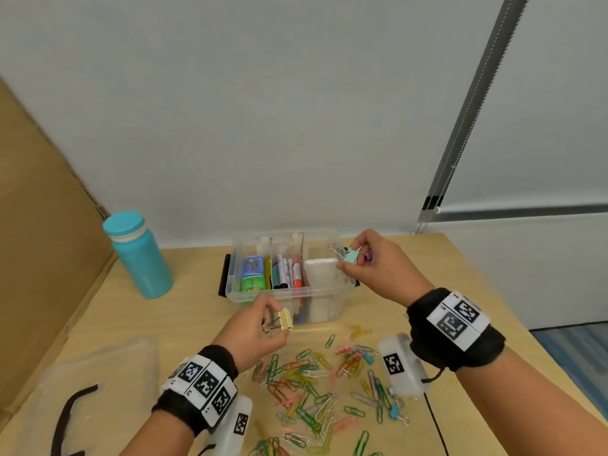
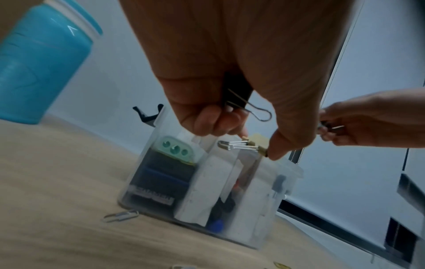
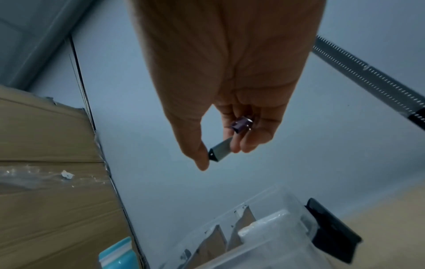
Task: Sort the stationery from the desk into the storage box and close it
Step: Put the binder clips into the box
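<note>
Nearest, a loose heap of paper clips [image 1: 316, 386] on the desk [image 1: 131, 324], not yet sorted. Beyond it, left hand [image 1: 253, 327] pinching a yellow binder clip [image 1: 285, 319] short of the storage box [image 1: 289, 296], likely queued for drop-in; farther, right hand [image 1: 371, 261] pinching a mint binder clip [image 1: 350, 256] above the right-hand compartment with a purple clip [image 3: 241, 125] tucked behind, probably to unload both together. Hard to read through blur: box contents; clear lid [image 1: 98, 366] barely discernible at left.
</note>
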Demonstrator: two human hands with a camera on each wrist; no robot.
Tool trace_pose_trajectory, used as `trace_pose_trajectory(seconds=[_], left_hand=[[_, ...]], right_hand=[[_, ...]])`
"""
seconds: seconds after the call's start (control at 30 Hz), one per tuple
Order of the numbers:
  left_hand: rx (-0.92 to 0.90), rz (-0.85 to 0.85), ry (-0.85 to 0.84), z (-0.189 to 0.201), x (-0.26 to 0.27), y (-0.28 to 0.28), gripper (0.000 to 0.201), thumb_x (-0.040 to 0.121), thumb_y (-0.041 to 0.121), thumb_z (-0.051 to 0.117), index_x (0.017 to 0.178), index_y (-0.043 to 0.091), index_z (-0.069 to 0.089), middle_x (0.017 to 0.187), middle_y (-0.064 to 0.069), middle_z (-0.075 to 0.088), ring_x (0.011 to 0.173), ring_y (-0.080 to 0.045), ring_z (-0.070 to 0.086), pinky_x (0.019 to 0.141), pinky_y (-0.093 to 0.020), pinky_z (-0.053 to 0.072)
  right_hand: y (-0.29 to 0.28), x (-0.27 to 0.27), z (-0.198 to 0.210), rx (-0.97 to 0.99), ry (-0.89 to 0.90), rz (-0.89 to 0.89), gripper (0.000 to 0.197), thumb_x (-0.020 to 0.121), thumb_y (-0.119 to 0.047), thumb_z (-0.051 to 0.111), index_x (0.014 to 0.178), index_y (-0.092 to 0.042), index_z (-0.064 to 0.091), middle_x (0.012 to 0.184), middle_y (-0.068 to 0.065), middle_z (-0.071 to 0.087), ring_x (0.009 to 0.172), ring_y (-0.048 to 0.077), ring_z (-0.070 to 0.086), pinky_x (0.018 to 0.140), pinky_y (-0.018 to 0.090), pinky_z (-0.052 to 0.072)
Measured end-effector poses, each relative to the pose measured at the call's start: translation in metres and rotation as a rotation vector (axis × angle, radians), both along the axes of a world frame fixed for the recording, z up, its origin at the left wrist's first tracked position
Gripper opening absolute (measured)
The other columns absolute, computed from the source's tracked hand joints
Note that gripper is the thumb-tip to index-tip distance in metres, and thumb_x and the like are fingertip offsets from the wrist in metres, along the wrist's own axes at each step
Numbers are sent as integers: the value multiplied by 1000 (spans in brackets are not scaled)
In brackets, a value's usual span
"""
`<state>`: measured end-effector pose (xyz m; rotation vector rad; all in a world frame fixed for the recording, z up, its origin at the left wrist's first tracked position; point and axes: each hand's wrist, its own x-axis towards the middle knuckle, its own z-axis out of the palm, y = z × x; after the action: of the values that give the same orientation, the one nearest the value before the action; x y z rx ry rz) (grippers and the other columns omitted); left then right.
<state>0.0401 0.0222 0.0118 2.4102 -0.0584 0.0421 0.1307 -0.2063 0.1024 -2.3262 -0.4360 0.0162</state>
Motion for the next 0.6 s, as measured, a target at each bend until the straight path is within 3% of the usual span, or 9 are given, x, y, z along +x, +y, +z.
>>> trace_pose_trajectory(seconds=[0.07,0.13,0.3,0.4,0.47,0.6], left_hand=[[6,24,7,-1,3,-2,33,78,30,71,99,25,47,68,9,43,58,-4,44,58,-21,38],[19,44,11,-1,5,-4,33,78,30,71,99,24,46,68,10,44,57,-4,44,56,-20,37],[40,58,14,-2,6,-3,33,79,32,70,99,28,44,65,9,43,55,-6,44,57,-25,40],[44,58,11,-4,4,-4,32,80,35,68,98,32,42,66,8,42,56,-8,43,57,-24,38],[51,65,20,-3,3,-6,32,80,37,67,99,31,42,67,8,42,56,-8,42,56,-24,37],[122,103,57,10,7,-12,34,81,41,66,102,30,41,67,9,44,57,-7,45,55,-25,39]], right_hand=[[14,25,-2,-93,56,39,34,82,-33,71,104,-16,51,79,-3,56,62,7,53,46,15,38],[28,48,-9,-184,84,67,35,82,-32,70,107,-15,52,85,-2,57,67,8,52,51,17,38],[56,89,-20,-304,84,115,42,87,-21,64,124,-9,50,119,12,57,109,26,56,80,29,45],[58,97,-23,-376,125,195,47,94,-19,53,139,-12,41,141,11,44,125,27,47,97,32,41],[51,91,-29,-289,84,203,40,96,-15,46,136,-14,45,142,8,43,125,25,48,100,32,40],[24,58,-57,-214,-233,87,34,97,-17,40,129,-12,51,131,3,51,116,20,50,95,33,46]])
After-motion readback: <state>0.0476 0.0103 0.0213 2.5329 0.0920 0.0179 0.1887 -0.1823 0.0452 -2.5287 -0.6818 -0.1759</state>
